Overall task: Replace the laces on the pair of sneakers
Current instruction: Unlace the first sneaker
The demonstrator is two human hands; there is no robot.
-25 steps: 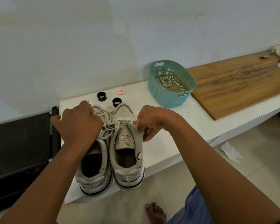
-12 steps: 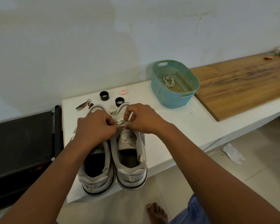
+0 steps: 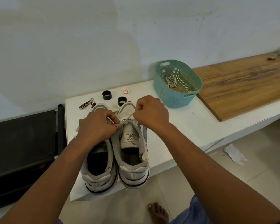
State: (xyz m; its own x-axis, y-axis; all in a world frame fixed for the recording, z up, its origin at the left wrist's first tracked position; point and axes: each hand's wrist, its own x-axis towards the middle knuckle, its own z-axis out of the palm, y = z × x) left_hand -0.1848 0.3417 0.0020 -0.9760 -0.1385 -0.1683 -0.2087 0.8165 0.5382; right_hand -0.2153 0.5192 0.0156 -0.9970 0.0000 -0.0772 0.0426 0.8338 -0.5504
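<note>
A pale, patchy wall backs the white counter (image 3: 176,126), with a wooden board (image 3: 242,88) lying on its right part. We see the two sneakers (image 3: 129,152) side by side at the counter's near edge, heels toward us. Our left hand (image 3: 98,125) and right hand (image 3: 151,111) sit close together over the right sneaker, each pinching its lace (image 3: 128,118). A teal basket (image 3: 176,83) behind holds another coiled lace (image 3: 171,81).
</note>
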